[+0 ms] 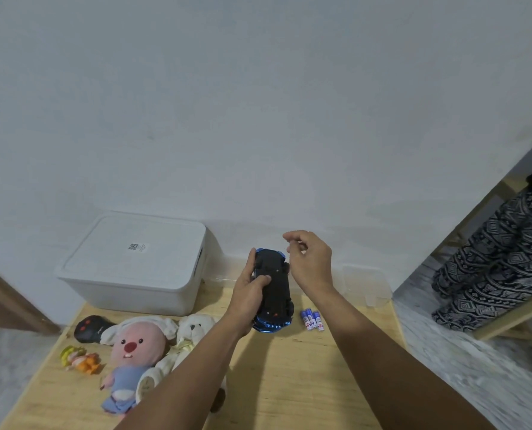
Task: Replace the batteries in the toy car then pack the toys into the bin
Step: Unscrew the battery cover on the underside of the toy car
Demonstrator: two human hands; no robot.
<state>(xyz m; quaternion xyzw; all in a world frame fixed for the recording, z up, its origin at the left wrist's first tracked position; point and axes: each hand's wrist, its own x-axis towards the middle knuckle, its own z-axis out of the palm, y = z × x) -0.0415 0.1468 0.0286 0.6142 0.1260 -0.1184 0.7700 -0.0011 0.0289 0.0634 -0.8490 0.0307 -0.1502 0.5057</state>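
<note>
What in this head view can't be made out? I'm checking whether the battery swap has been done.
- Toy car: underside faces up, but its battery cover state is too dark and small; left hand hides part.
- Right hand: curled fingertips hide whether they pinch anything.
- Bin: lid hides contents.
- Batteries: label print too small.
- White plush: left forearm covers its body.
</note>
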